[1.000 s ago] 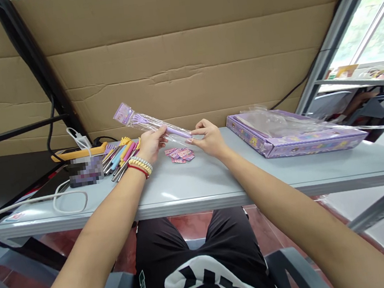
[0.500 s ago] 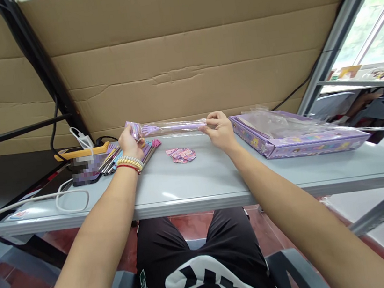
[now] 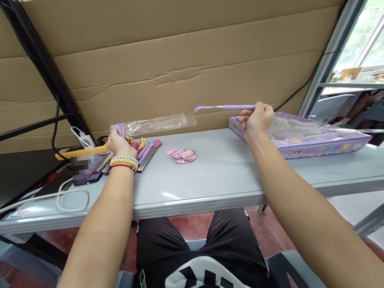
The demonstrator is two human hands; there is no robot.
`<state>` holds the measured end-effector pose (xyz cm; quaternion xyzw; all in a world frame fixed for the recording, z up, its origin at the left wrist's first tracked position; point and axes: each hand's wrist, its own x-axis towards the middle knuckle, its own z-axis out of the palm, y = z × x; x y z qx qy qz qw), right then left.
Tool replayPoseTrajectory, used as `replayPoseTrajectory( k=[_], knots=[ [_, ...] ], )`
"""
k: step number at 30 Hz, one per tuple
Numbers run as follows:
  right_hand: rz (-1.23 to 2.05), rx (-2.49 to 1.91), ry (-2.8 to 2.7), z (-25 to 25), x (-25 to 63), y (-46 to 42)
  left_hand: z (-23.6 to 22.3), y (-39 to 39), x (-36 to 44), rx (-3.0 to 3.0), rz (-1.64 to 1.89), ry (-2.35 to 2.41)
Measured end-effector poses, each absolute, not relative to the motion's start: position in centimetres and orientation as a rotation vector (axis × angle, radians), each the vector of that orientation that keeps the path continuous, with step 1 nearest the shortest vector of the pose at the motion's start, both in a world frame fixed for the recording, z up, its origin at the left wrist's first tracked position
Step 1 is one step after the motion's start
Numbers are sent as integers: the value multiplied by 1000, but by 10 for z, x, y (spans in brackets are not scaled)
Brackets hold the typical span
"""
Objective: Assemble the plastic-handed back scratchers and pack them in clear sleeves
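Observation:
My right hand [image 3: 258, 121] is closed around the handle of a purple back scratcher [image 3: 224, 107], its curved, claw-like head pointing left. My left hand [image 3: 121, 144], bracelets at the wrist, pinches a clear plastic bag [image 3: 161, 123] by its purple header end. The bag stretches right, empty, its far end just short of the scratcher's head. Under and beside my left hand lies a bundle of similar scratchers [image 3: 147, 153] with metal shafts and pink, yellow, blue and purple heads, partly hidden by the hand. Small pink and purple cards [image 3: 182, 155] lie mid-table.
A purple patterned box [image 3: 323, 146] with clear plastic film [image 3: 294, 128] on it sits at the right. At the left are a phone [image 3: 88, 174], a white cable [image 3: 73, 192], a charger plug [image 3: 86, 140] and a yellow object [image 3: 83, 152]. Cardboard [image 3: 180, 55] stands behind the grey table [image 3: 204, 180].
The back scratcher has come out of the plastic bag, drawn right by my right hand. My left hand has shifted slightly left with the emptied bag.

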<state>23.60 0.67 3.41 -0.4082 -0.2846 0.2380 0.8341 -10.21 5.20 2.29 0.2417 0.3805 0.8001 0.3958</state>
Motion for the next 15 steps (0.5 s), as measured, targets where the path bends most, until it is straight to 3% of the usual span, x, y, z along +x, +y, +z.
replayPoseTrajectory(
  k=[10,15],
  knots=[
    [945,-597,-858,35,224,-7,46,14,-90,658,1714,369],
    [1108,-767,-994,31,213,-12,40,16,-93,780,1357,570]
  ],
)
